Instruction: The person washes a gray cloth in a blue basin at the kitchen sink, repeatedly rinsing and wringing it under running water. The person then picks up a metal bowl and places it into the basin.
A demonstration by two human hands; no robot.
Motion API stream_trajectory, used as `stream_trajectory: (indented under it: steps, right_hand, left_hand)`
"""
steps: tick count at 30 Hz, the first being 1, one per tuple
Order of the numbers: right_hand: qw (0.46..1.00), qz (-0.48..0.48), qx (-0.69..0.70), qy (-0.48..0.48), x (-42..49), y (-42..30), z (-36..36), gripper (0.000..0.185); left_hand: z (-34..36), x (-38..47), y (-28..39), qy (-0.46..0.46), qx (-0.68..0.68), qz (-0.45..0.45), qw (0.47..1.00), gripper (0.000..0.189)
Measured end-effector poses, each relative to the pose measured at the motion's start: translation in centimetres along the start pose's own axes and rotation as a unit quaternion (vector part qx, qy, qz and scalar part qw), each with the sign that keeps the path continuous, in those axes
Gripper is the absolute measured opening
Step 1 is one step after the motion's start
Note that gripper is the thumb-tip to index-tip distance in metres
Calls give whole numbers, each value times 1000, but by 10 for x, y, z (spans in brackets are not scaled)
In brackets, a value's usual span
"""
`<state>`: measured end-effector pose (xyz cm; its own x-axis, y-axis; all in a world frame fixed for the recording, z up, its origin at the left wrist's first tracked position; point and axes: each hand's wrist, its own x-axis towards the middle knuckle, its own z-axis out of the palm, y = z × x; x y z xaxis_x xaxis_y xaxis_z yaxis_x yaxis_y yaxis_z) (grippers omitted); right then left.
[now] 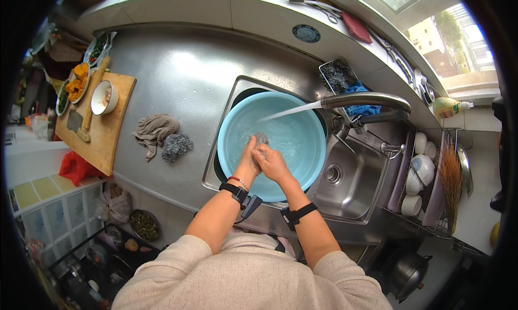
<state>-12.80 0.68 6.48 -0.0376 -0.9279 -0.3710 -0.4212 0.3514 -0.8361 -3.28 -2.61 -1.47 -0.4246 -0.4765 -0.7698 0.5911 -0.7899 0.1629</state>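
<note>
Both hands are together over a light blue plastic basin point(272, 98) that holds water and stands in the larger sink. A small grey cloth or scrubber point(262, 138) is squeezed between them; its exact kind cannot be told. My left hand point(249, 156) cups it from the left, and my right hand point(270, 160) closes on it from the right. Water runs from the metal faucet point(356, 100) into the basin. On the steel counter to the left lie a crumpled brown-grey cloth point(156, 129) and a grey scouring pad point(177, 148).
The smaller sink point(352, 180) is at the right, beside a dish rack point(398, 172) with bowls. A wire caddy point(341, 77) with scourers and a blue cloth point(360, 101) stands behind the faucet. At the left, a wooden cutting board point(121, 127) bears a white bowl point(104, 98) and plates of food.
</note>
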Motion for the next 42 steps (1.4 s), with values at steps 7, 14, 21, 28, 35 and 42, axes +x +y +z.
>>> stream_trajectory:
  steps: [7,14,21,28,35,42]
  right_hand:
    - [970,4,-171,173,17,13,7,36]
    - [954,104,62,274,32,80,-39,43]
    - [936,115,-100,318,-12,86,-158,45]
    - [908,58,-92,404,-4,85,-170,31]
    - [951,200,-232,54,26,73,21,72]
    - [912,266,-312,18,29,76,37,80]
  left_hand:
    - [28,-3,-10,116,26,50,992,37]
    - [32,-31,2,80,370,225,898,46]
    - [-19,-24,36,164,670,232,686,64]
    - [-23,-22,29,151,649,218,713,72]
    - [-23,-20,17,149,708,196,662,90]
    - [-31,-11,4,144,756,132,625,93]
